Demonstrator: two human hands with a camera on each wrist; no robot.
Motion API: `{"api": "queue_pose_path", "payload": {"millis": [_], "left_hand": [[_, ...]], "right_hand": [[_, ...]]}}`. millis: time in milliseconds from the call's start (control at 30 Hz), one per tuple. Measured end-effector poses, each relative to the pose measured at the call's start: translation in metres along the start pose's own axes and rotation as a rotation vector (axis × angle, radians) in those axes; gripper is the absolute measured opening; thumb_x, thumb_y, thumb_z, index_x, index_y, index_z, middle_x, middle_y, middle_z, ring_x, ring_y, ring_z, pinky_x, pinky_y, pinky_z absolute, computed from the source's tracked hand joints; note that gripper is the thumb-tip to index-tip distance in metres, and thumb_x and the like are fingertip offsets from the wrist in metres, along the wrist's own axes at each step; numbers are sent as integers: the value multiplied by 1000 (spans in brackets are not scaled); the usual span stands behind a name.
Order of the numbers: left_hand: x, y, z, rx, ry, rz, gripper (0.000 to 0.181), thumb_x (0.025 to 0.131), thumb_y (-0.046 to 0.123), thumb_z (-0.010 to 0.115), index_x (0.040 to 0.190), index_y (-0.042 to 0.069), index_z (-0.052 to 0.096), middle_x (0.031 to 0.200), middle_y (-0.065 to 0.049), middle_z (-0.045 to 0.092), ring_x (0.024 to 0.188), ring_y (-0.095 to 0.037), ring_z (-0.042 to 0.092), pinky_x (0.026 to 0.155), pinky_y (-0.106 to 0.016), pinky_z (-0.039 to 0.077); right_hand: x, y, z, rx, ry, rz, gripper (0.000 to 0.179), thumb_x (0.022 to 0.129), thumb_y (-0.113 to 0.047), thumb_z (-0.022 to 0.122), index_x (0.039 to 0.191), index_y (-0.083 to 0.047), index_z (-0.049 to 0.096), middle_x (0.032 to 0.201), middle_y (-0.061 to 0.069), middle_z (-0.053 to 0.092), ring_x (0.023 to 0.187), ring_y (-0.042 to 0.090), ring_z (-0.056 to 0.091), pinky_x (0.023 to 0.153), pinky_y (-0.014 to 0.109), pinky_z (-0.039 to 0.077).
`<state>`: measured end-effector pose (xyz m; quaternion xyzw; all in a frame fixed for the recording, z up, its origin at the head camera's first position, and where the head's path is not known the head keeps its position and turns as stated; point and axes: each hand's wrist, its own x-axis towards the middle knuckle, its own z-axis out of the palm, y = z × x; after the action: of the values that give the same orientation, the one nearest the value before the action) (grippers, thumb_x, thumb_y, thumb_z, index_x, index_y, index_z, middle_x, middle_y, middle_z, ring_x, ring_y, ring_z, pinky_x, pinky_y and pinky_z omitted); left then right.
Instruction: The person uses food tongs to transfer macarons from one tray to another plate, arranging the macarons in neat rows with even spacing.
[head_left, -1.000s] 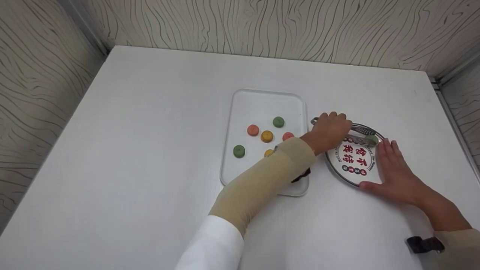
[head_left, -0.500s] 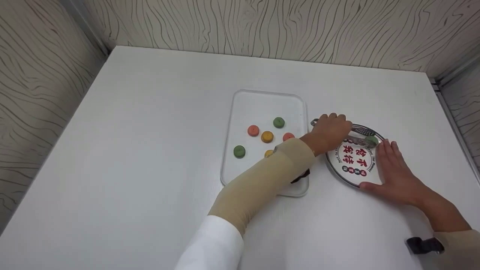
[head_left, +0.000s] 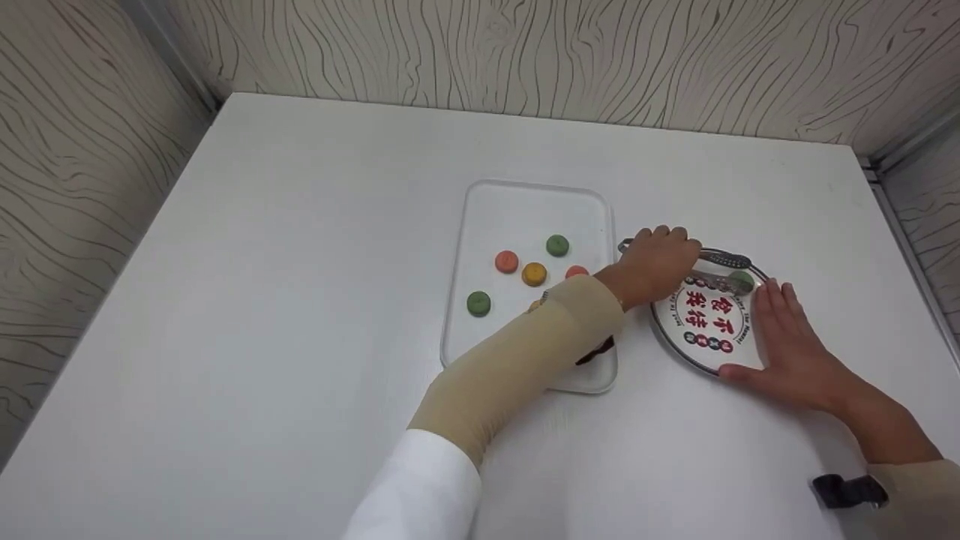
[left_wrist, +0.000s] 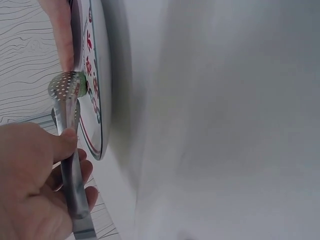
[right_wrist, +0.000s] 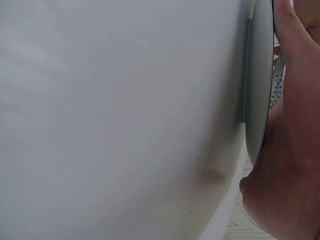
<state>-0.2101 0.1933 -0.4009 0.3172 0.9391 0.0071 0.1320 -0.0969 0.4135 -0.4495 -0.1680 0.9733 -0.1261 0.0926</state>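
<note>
My left hand (head_left: 656, 266) grips a pair of metal tongs (left_wrist: 75, 185) over the far left part of a round plate. Their perforated ends (head_left: 726, 259) spread apart near a green macaron-like piece (head_left: 741, 281) on the plate's far right side. One end overlaps that piece in the left wrist view; whether they touch cannot be told. White with a dark rim and red characters, the plate (head_left: 686, 354) lies on the table. My right hand (head_left: 795, 356) rests along its right edge, fingers straight and thumb at the near rim.
Left of the plate is a white rectangular tray (head_left: 517, 202) with green (head_left: 557, 245), red (head_left: 506, 261) and yellow (head_left: 534, 274) round pieces. My left forearm (head_left: 517, 360) crosses the tray and hides part of it. A patterned wall (head_left: 487, 52) stands behind the table.
My left hand and the tongs have shifted slightly left, and their near end has drawn back a little from the green piece. My right hand and the plate stay put.
</note>
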Motion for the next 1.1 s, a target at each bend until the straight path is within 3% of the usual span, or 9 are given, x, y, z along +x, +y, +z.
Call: {"api": "queue_pose_path", "payload": {"millis": [300,767,1100], "left_hand": [[-6,-4,-7,-29,18,16,41,110,29,44,152,28,45,148,8,49,137,-8,44,115,-25,33],[-9,-5,-16,-58,21,14,43,110,30,46,153,30,43,149,10,48,136,-7,43,115,-24,33],[-19,-9,-26,-24,44,60,43,110,31,46,152,27,44,147,8,50,133,-8,46,111,-24,37]], "right_hand": [[0,1,1,-1,19,-30,124,88,-52,73,153,18,-5,160,40,-9,151,43,-21,115,24,-22],[1,-2,-2,-2,1,-10,124,87,-53,74,152,20,-4,160,41,-8,150,45,-21,115,25,-21],[0,-1,-2,17,3,-9,124,87,-52,75,153,19,-4,160,40,-8,150,45,-20,115,25,-21]]}}
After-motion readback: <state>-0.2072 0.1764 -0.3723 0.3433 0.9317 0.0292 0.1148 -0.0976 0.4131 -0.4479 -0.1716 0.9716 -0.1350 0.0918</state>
